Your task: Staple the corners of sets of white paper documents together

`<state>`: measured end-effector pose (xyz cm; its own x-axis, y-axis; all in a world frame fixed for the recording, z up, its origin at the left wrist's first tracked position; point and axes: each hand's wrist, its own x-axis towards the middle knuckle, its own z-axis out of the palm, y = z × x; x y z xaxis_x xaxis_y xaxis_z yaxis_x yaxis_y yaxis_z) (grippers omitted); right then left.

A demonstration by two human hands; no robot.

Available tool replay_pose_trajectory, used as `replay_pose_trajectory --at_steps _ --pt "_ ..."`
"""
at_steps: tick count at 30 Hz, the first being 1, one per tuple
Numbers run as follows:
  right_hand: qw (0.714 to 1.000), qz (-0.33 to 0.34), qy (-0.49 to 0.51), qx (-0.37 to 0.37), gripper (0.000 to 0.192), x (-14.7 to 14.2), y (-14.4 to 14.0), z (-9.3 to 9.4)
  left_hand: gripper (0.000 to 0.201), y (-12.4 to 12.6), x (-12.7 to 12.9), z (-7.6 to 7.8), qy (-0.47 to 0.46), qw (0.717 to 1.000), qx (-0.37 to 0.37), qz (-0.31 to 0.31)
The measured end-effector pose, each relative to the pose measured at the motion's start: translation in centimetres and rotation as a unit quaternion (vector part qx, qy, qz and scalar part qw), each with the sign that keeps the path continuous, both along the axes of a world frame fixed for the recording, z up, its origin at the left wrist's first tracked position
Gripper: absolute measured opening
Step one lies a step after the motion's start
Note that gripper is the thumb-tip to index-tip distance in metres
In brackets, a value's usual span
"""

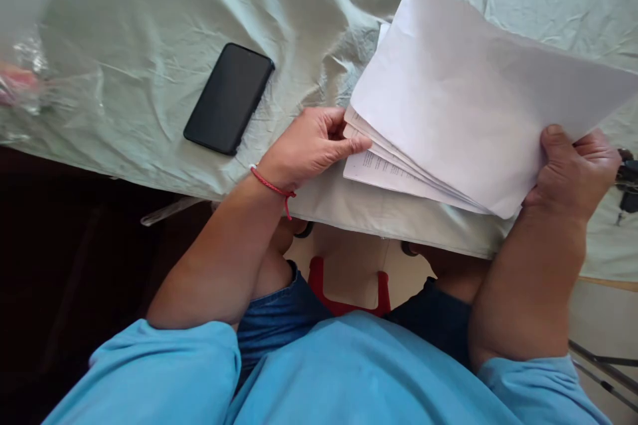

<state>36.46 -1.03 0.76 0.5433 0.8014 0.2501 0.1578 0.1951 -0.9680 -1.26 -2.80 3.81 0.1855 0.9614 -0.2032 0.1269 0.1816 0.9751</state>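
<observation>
Both hands are on a loose stack of paper sheets (463, 86) above the cloth-covered table. The top sheet shows a blank white face; printed lines show on a lower sheet (379, 169) fanned out at the near left. My left hand (314, 146), with a red cord on its wrist, pinches the stack's left corner between thumb and fingers. At the right edge, my right hand (573, 166) grips the sheets with its thumb on top and its other fingers mostly hidden beneath.
A black phone (229, 98) lies left of my hands on the wrinkled pale green tablecloth (149, 20). Clear plastic wrapping (34, 80) is at the far left. Part of a dark metal object (629, 179) shows at the right edge. A red stool (349, 305) is under me.
</observation>
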Motion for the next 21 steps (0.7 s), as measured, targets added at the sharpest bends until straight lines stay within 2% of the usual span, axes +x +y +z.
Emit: replay_pose_trajectory --at_steps 2,4,7,10,17,21 --pt "1.000 -0.011 0.000 0.001 0.021 0.0 0.1 0.0 0.034 0.0 -0.1 0.0 -0.014 0.999 -0.028 -0.040" --pt "1.000 -0.011 -0.001 -0.002 0.021 0.0 0.1 -0.1 0.030 0.0 -0.3 -0.3 -0.012 0.998 -0.036 -0.052" --pt "1.000 -0.006 0.002 -0.001 0.020 -0.1 0.1 -0.1 0.024 0.1 -0.7 -1.0 0.019 0.999 -0.021 -0.039" --pt "1.000 -0.003 0.000 -0.002 0.020 -0.2 0.1 0.0 0.027 0.1 -0.9 -1.3 0.049 0.998 -0.015 -0.027" --pt "1.000 -0.006 -0.017 -0.023 0.015 0.1 -0.1 0.2 0.034 0.0 -0.5 -0.1 0.032 0.999 -0.017 -0.005" --pt "1.000 -0.013 -0.022 -0.017 0.018 0.2 0.0 0.1 0.041 0.2 -0.2 0.1 0.032 0.999 -0.001 0.031"
